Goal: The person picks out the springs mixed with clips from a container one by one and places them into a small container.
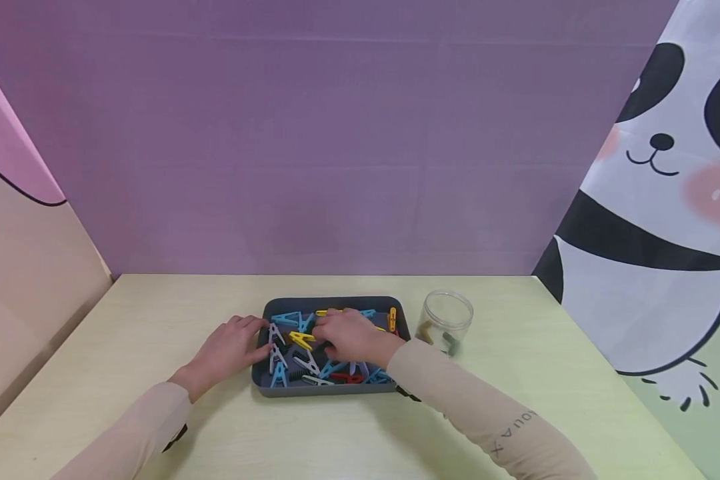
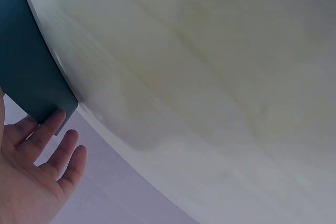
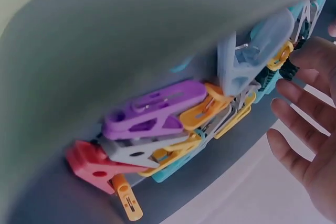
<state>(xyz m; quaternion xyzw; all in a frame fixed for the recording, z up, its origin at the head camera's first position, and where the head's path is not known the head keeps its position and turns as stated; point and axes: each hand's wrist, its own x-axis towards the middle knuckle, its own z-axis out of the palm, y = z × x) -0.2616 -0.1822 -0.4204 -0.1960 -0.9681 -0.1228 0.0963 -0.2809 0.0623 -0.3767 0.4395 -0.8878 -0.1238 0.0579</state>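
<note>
A dark grey tray [image 1: 330,392] holds many plastic clothespins in several colours. At its left side, my left hand [image 1: 231,350] rests on the rim, index finger and thumb apart near a pale grey clothespin [image 1: 276,333]. In the left wrist view, the fingers [image 2: 52,124] reach along the tray's outer wall [image 2: 31,61], fairly straight. My right hand [image 1: 351,337] is over the tray's middle, fingertips down among the pins beside a yellow clothespin [image 1: 302,340]. In the right wrist view, its loosely bent fingers [image 3: 302,100] are close to a black clothespin [image 3: 289,69], thumb and index apart.
A clear open jar [image 1: 447,317] stands right of the tray, behind the right forearm, with a few clothespins at its bottom. The pale wooden table [image 1: 174,300] meets a purple backdrop at its far edge. Purple, red and orange clothespins [image 3: 155,108] lie heaped near the tray wall.
</note>
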